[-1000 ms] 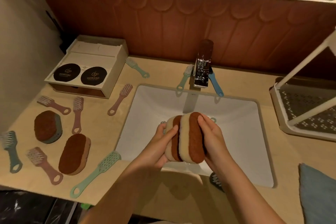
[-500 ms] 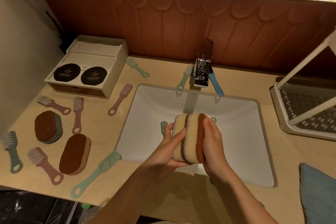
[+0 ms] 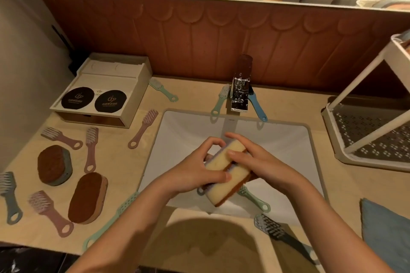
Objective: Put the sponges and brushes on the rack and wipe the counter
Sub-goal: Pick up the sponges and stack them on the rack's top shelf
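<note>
Over the white sink (image 3: 277,139), my left hand (image 3: 197,170) and my right hand (image 3: 259,159) grip two yellow-and-brown sponges (image 3: 228,175) pressed together side by side. Two more brown sponges lie on the counter at the left, one with a grey base (image 3: 54,165), one with a tan base (image 3: 87,197). Several pink brushes (image 3: 50,213) and green brushes (image 3: 163,90) are scattered around them. A green brush (image 3: 255,198) lies in the sink under the sponges. The white rack (image 3: 372,139) stands at the right.
A chrome tap (image 3: 240,93) stands behind the sink with a green and a blue brush beside it. A cream box (image 3: 104,93) sits at the back left. A dark brush (image 3: 279,232) lies at the front counter edge, a blue cloth (image 3: 388,235) at the right.
Both hands turned the paired sponges from upright on edge to lying slanted, yellow sides up, and lowered them slightly over the sink.
</note>
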Tool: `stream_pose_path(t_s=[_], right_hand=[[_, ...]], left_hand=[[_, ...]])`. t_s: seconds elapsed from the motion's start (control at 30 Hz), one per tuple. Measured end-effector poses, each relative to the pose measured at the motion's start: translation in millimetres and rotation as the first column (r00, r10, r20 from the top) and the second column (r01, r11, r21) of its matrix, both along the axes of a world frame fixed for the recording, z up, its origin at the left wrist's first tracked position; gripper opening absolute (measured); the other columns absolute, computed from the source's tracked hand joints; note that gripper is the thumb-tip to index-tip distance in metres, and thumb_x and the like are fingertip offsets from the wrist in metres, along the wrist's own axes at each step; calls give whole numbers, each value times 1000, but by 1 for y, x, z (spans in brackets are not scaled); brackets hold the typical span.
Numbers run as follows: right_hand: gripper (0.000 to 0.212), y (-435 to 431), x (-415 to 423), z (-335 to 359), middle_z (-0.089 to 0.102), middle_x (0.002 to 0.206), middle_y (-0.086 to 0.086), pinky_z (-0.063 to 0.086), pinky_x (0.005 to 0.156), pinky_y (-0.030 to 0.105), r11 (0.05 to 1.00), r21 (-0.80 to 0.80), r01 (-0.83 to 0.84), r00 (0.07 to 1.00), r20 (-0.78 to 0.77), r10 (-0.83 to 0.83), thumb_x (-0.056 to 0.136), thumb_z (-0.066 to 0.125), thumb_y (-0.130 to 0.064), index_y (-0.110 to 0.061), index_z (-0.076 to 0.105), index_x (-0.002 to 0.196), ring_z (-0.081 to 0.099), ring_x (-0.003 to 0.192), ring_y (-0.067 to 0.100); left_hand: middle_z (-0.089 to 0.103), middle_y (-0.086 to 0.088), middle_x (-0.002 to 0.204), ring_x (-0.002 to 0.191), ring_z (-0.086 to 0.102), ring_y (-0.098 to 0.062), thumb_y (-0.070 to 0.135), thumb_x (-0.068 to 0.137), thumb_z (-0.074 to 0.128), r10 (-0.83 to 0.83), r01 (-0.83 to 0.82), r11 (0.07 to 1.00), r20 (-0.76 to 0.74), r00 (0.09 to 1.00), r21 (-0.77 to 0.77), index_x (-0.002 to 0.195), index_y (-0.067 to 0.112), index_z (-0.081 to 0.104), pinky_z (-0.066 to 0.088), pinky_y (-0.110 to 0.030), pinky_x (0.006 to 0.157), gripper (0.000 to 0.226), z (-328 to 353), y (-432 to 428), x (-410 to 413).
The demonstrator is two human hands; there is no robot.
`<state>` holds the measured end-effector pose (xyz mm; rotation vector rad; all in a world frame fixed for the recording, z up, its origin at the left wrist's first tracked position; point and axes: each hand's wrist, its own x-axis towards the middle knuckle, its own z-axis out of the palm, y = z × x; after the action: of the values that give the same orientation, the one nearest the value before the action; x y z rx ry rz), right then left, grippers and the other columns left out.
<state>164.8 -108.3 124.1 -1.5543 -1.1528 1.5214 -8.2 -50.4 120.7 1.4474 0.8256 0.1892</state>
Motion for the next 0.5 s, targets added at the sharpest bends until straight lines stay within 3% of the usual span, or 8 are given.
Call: stream_pose_path(t_s=[0.13, 0.23, 0.3, 0.37, 0.43, 0.5], right_hand=[[22, 0, 0, -3, 61, 104, 2, 54, 67, 28, 994, 102, 47, 999, 16, -49, 88, 58, -35, -33, 56, 110, 62, 88, 14], [20, -2, 3, -1, 60, 101, 4, 54, 65, 29, 976, 122, 180, 983, -61, -174, 89, 57, -33, -28, 55, 108, 62, 87, 17], [21, -3, 7, 0, 60, 102, 6, 57, 71, 37, 944, 86, 319, 941, -148, -305, 89, 56, -33, -27, 54, 109, 63, 90, 21], [21, -3, 9, 1, 59, 104, 6, 56, 81, 43, 904, 67, 422, 895, -190, -404, 90, 55, -34, -28, 53, 110, 62, 92, 20], [24, -4, 6, 2, 59, 107, 6, 55, 82, 42, 896, 66, 440, 888, -182, -423, 90, 54, -35, -29, 51, 113, 62, 94, 20], [24, -6, 1, 4, 61, 105, 5, 57, 74, 38, 913, 57, 405, 907, -154, -393, 91, 51, -38, -29, 50, 112, 63, 90, 19]], left_hand=[[56, -7, 103, 85, 61, -19, 23, 77, 70, -23, 23, 1000, -22, 999, -8, 113, 40, 44, 53, -30, 68, 48, 8, 8, 1], [57, -6, 111, 89, 62, -19, 42, 75, 62, 149, -147, 984, 12, 989, -104, 114, 34, 49, 51, -34, 75, 42, 8, 8, 6], [55, -7, 114, 98, 60, -21, 45, 85, 56, 303, -272, 928, 89, 949, -253, 112, 29, 52, 51, -39, 84, 31, 8, 6, 11], [55, -7, 118, 104, 58, -23, 50, 82, 53, 388, -325, 883, 134, 912, -338, 115, 28, 51, 54, -41, 81, 40, 9, 0, 19], [54, -7, 117, 101, 57, -24, 53, 82, 55, 414, -354, 877, 137, 900, -326, 120, 32, 47, 54, -37, 72, 44, 11, -8, 31], [54, -5, 112, 96, 59, -23, 47, 87, 53, 514, -482, 846, 109, 851, -226, 117, 31, 46, 54, -34, 67, 34, 14, -14, 43]])
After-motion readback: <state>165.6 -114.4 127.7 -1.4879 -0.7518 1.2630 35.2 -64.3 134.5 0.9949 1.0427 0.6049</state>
